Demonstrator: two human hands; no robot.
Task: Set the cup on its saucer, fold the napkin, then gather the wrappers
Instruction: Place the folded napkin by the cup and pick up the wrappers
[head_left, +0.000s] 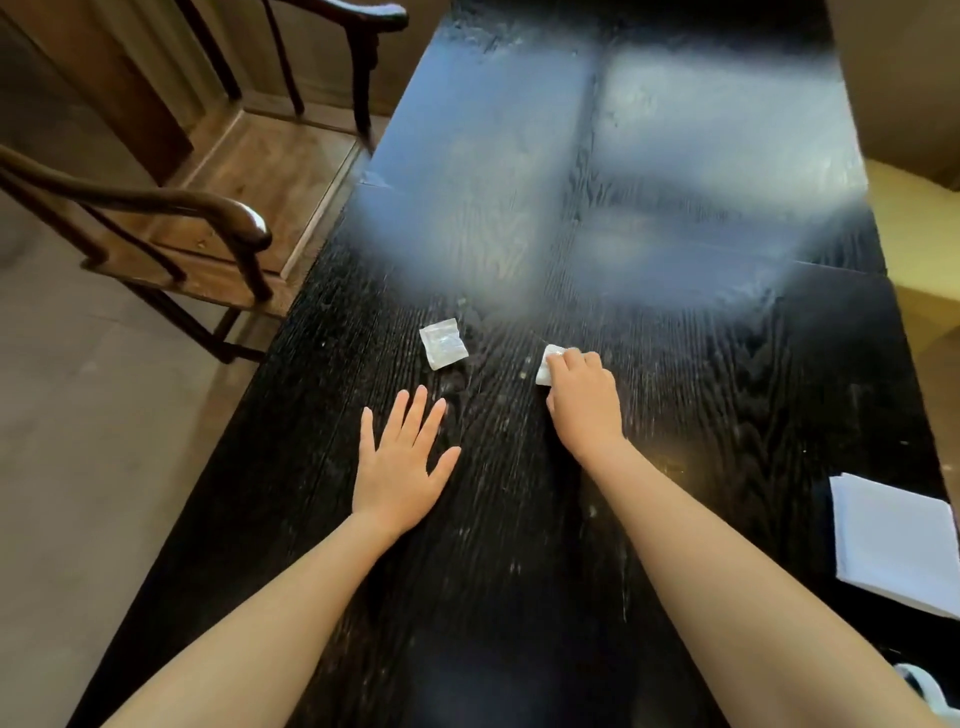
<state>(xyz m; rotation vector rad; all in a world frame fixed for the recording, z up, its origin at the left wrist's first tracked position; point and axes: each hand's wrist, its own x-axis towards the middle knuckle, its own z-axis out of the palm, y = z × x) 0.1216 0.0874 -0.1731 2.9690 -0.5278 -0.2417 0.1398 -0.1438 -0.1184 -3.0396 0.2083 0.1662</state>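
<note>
A small clear wrapper (442, 343) lies flat on the black wooden table (519, 519), a little beyond my left hand (402, 460). That hand rests palm down with its fingers spread and holds nothing. My right hand (584, 397) has its fingers curled onto a second white wrapper (546, 364), which sticks out at the fingertips and still touches the table. A folded white napkin (891, 543) lies at the right edge of the table. At the bottom right corner a pale rim, perhaps the cup (922, 686), is mostly cut off by the frame.
Two dark wooden armchairs (208, 228) stand along the table's left side. A bright window glare (649, 171) covers the far half of the tabletop. The floor lies to the left and a pale surface to the right beyond the table edge.
</note>
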